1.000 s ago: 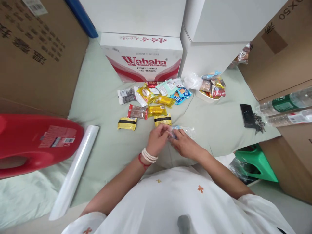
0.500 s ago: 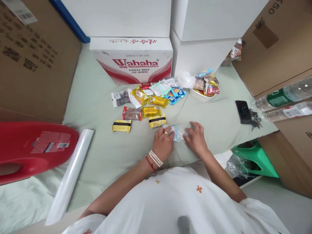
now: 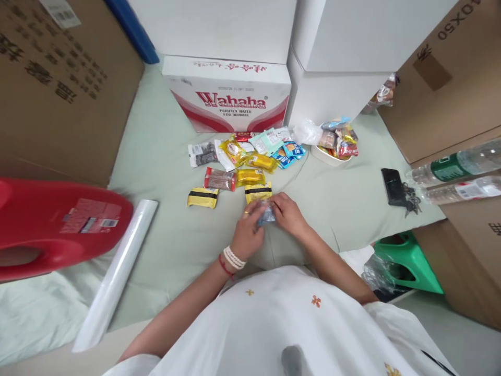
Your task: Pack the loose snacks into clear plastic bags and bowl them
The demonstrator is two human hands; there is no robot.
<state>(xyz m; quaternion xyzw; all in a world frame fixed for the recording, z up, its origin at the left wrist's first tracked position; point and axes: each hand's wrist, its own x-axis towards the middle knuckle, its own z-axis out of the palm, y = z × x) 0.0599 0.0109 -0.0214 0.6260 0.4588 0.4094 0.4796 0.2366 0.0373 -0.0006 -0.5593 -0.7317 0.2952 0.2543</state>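
A small clear-and-blue plastic packet (image 3: 267, 214) lies on the pale green cloth between my hands. My left hand (image 3: 249, 227), with a ring and bracelets, is closed on its left side. At its right edge, my right hand (image 3: 288, 211) has its fingers pinched on the plastic. Just beyond my fingers is a yellow packet with a black stripe (image 3: 258, 192), and a similar striped packet (image 3: 202, 198) lies farther left. Behind them are a red-ended brown snack packet (image 3: 219, 179) and a yellow wrapped snack (image 3: 250, 177). My fingers hide part of the clear-and-blue packet.
More snack packets (image 3: 260, 162) lie before a Wahaha box (image 3: 230, 107). A white bowl (image 3: 332, 158) holds wrapped snacks. On the right are a black phone (image 3: 393, 187), keys (image 3: 412, 201) and plastic bottles (image 3: 465, 190). A red jug (image 3: 58, 230) and white roll (image 3: 117, 274) lie left.
My right hand has moved left from beside the clear plastic end to the packet, and its fingers have closed. The packet now looks bunched up or folded. The camera view has shifted slightly.
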